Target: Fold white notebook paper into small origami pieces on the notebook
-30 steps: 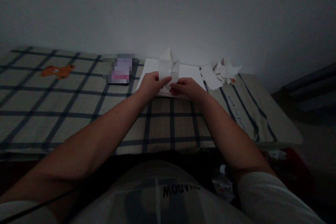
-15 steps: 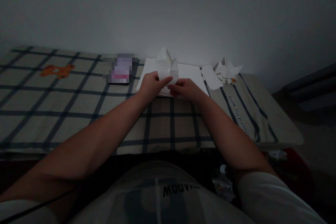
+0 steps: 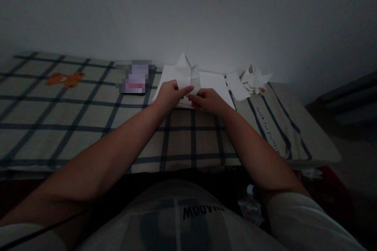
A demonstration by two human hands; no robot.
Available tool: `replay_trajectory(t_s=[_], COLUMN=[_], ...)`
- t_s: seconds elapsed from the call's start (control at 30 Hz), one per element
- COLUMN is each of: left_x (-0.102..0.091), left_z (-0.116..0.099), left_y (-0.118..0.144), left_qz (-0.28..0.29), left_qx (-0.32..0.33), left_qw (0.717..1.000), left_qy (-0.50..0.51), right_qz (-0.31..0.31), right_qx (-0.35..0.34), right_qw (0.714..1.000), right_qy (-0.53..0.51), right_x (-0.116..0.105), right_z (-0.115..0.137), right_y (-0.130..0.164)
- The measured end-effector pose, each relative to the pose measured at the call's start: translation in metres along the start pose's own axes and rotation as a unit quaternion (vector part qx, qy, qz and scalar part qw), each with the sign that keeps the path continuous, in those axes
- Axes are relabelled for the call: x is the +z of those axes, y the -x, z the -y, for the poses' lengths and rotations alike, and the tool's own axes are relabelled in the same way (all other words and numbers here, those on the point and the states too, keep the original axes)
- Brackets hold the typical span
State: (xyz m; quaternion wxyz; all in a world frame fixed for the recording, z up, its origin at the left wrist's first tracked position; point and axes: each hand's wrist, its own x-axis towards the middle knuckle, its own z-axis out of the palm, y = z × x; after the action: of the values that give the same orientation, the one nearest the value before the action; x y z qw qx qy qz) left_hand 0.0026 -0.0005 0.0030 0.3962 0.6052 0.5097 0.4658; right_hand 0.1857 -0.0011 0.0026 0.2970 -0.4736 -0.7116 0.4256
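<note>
A phone [image 3: 135,78] lies left of the paper stack [image 3: 210,80], folded scraps [image 3: 255,78] right.

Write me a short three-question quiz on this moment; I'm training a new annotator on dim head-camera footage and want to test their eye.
1. True or false: both hands grip the same folded white paper piece.
2. Which lies nearest the left hand? A) the orange bear print B) the blurred dark flat object C) the heap of folded papers
3. What lies flat under the hands on the checked cloth?

Key
1. True: the left hand and the right hand pinch it from either side, raised above the cloth.
2. B.
3. White paper sheets, stacked near the wall.
</note>
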Motion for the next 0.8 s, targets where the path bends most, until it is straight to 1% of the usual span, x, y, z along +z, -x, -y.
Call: replay_trajectory(t_s=[0.13, 0.37, 0.67, 0.8], left_x=[0.001, 0.0, 0.001, 0.001], left_z=[0.001, -0.002, -0.011, -0.01], left_y=[0.0, 0.001, 0.005, 0.005], left_qz=[0.009, 0.003, -0.004, 0.004], left_qx=[0.0, 0.017, 0.007, 0.006], left_qw=[1.0, 1.0, 1.0, 1.0], left_qy=[0.013, -0.005, 0.001, -0.004], right_qz=[-0.011, -0.027, -0.059, -0.073], right_qx=[0.007, -0.002, 0.005, 0.0], right_qw=[1.0, 0.999, 0.995, 0.992], right_qy=[0.004, 0.045, 0.086, 0.103], right_x=[0.0, 0.002, 0.003, 0.003], right_z=[0.001, 0.003, 0.008, 0.008], right_y=[0.001, 0.002, 0.002, 0.002])
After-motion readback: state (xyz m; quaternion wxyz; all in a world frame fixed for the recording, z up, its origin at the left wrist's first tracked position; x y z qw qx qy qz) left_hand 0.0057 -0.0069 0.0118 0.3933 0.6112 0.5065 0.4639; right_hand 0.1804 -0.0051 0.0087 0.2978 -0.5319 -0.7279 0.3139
